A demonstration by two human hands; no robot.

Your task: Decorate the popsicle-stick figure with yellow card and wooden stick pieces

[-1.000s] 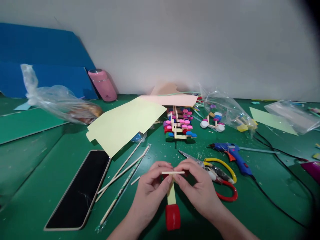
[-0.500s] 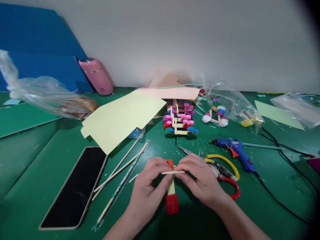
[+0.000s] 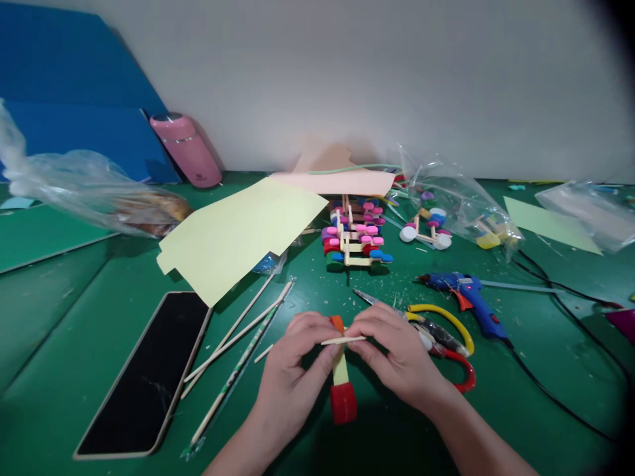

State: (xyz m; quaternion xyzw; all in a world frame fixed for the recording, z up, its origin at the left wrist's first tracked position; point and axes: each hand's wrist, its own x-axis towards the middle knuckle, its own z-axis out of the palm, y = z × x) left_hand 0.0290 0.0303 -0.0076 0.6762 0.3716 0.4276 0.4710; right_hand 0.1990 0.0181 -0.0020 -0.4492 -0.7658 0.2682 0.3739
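Observation:
Both hands meet over the front middle of the green table. My left hand [image 3: 302, 360] is closed, its thumb and forefinger pinching a small assembly: a pale strip [image 3: 340, 370] with a red block [image 3: 343, 403] at its near end and an orange piece [image 3: 337, 322] at its far end. A short wooden stick [image 3: 342, 340] lies crosswise over it. My right hand [image 3: 391, 347] is closed too, its fingertips pinching the right end of that stick. What the fingertips cover cannot be seen.
Scissors [image 3: 461, 317] and a blue glue gun [image 3: 471, 297] with its cable lie right. Left are a phone [image 3: 143, 377], long sticks [image 3: 233, 337] and pale yellow paper [image 3: 233, 231]. Colourful small models [image 3: 354, 241], a pink bottle [image 3: 188, 152] and plastic bags [image 3: 456, 198] stand or lie behind.
The red block's end has swung slightly to the right. The hands keep the same grip, and the view has shifted a little.

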